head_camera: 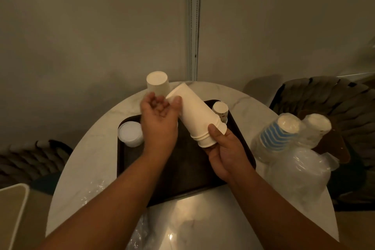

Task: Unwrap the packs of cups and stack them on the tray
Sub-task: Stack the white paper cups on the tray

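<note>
A tilted stack of white paper cups [194, 111] hangs over the dark tray [182, 168], bases pointing up and away. My right hand [225, 152] grips its lower, rim end. My left hand [160, 126] is palm up beside the stack's upper end, fingers loosely curled, with the thumb touching the stack's side. A second stack of white cups [157, 82] stands upside down at the tray's far left. A short stack of patterned cups [220, 108] stands at the tray's far right.
A white lidded tub [130, 134] sits on the tray's left side. On the round marble table [203, 219], right of the tray, lie wrapped packs of blue-striped cups [276, 134] and white cups [316, 126] amid loose plastic wrap [300, 172]. Woven chairs flank the table.
</note>
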`<state>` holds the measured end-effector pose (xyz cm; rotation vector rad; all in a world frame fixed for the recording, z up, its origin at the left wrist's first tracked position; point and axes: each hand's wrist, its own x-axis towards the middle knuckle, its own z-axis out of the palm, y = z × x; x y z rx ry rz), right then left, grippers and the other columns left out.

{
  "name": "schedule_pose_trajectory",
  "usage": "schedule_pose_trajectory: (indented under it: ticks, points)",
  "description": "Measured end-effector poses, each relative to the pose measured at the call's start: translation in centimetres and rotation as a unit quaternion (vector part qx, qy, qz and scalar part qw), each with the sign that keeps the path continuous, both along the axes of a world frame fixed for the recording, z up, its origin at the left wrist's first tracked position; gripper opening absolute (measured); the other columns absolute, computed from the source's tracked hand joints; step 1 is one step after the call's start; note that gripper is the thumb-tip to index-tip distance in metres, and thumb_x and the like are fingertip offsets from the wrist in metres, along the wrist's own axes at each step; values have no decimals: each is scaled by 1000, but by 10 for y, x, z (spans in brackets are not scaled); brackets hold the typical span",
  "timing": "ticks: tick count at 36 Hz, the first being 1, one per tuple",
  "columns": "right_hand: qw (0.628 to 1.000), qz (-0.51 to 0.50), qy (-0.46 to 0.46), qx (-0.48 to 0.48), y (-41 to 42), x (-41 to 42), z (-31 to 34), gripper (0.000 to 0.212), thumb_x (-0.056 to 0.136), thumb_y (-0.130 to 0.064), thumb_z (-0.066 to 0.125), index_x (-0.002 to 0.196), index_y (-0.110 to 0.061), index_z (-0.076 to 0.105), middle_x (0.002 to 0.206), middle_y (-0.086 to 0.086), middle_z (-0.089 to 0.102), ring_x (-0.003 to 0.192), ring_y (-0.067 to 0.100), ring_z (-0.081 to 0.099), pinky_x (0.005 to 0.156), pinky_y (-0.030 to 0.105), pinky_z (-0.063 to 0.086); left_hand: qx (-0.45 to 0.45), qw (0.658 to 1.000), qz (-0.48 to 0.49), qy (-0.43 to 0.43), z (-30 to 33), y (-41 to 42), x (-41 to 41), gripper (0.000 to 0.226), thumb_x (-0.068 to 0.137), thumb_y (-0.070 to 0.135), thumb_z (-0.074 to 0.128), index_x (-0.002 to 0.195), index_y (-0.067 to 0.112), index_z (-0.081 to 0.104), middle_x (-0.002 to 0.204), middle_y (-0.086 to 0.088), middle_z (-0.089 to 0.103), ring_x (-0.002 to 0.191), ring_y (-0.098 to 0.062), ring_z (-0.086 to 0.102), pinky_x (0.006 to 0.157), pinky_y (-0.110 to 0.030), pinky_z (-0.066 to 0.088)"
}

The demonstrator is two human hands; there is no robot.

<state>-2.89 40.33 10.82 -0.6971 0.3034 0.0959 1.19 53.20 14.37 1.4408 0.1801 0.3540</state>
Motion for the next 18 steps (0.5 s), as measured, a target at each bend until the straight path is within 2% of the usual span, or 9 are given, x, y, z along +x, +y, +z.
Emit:
schedule_pose_trajectory:
  ticks: [2,5,7,11,13,16,18]
  points:
    - [1000,19,-24,-6,6,0,5,43,72,-14,67,115,-14,62,117,9,69,107,23,66,92,35,54,-62,993,-65,76,-1,-9,-10,55,82,23,75,128,17,47,113,7,64,96,2,65,82,-20,55]
    - [997,45,-61,-17,13,0,9,63,58,-25,86,116,-12,64,118,11,69,108,24,66,88,31,56,-160,971,-130,117,2,-14,-13,50,66,30,79,110,17,60,102,-2,73,98,-18,70,85,-38,57]
    - [996,48,-72,-16,16,-1,8,75,49,-31,93,115,-12,65,119,12,68,109,24,66,88,30,55,-173,969,-134,117,3,-14,-12,46,64,28,77,105,14,63,96,-4,75,95,-22,71,82,-39,57]
    - [997,41,-58,-12,16,-3,5,79,46,-35,95,115,-11,63,117,12,69,106,23,67,82,29,56,-162,977,-84,109,4,-5,2,46,71,22,81,112,12,61,104,-8,72,97,-24,70,84,-41,57]
    - [999,25,-29,-11,13,-4,2,75,49,-33,94,114,-10,63,117,13,69,106,25,67,81,32,58,-119,988,-54,84,15,4,15,49,72,25,84,113,13,60,106,-6,71,96,-20,70,84,-40,57]
    - [1000,9,6,-9,5,-4,0,39,72,-18,69,109,-15,61,115,11,68,107,26,65,90,37,55,39,999,-21,3,46,17,35,64,68,37,86,119,15,55,109,2,69,95,-10,68,81,-30,57]
    - [1000,3,19,-13,0,-3,-1,35,74,-17,62,109,-17,59,115,10,67,109,26,63,89,37,54,129,990,-16,-58,67,24,49,70,67,43,85,123,20,50,114,6,65,100,-7,65,83,-28,55]
